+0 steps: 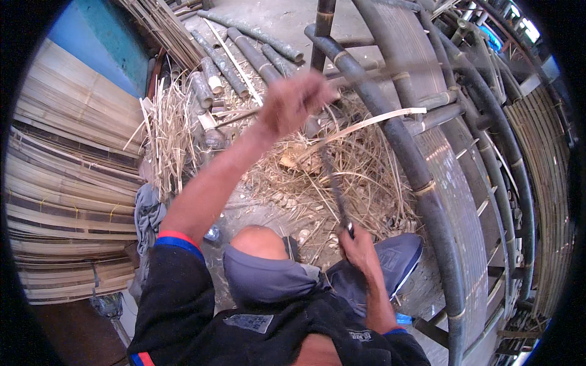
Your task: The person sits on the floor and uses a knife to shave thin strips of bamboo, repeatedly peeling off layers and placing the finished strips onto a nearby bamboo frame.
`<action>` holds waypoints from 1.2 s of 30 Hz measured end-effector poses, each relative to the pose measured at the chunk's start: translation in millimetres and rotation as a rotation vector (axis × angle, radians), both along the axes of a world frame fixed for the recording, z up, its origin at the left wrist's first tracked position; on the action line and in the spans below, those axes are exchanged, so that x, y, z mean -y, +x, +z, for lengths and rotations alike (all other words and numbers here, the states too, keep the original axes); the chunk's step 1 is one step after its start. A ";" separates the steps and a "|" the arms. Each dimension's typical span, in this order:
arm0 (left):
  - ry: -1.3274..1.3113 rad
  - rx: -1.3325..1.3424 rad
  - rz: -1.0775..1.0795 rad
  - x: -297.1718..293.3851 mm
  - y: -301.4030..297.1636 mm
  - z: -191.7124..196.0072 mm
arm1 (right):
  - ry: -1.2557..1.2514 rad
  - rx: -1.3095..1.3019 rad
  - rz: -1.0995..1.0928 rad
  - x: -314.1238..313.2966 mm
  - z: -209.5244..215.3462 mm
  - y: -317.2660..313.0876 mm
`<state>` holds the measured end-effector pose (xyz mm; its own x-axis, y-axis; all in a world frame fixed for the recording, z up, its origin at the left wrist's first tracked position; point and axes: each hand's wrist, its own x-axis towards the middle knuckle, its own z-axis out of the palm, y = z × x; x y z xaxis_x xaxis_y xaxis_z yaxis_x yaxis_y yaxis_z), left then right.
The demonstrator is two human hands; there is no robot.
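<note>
My left hand (297, 102) is raised over the shavings pile, smeared by motion. Its fingers look curled, and a faint blurred streak runs rightward from it; what it grips cannot be made out. Low on the right, my right hand (360, 249) is closed round the handle of a long knife (334, 181). The dark, narrow blade points away from me. By the blade's tip, a pale bamboo strip (372, 125) slants up to the right, its far end crossing a dark bamboo pole. A thinner strip curves up toward my left hand.
Curly bamboo shavings (360, 165) heap on the floor ahead. Cut bamboo poles (253, 55) lie beyond. A dark bamboo frame (415, 165) stands close on my right. Stacked woven bamboo panels (73, 183) line the left, beside a bundle of thin strips (171, 134).
</note>
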<state>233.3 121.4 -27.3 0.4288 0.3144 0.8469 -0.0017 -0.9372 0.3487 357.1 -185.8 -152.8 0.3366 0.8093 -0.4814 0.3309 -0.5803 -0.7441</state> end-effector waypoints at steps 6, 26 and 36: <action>-0.095 0.465 -0.182 -42.7 -36.4 146.3 | -0.367 0.775 0.555 54.2 3.9 53.1; -0.507 0.933 0.105 23.9 -130.1 136.2 | 0.594 -0.126 0.239 -117.5 91.3 -101.7; -0.327 0.903 0.388 37.4 -137.6 125.9 | 0.760 -0.105 0.299 -156.6 78.0 -152.1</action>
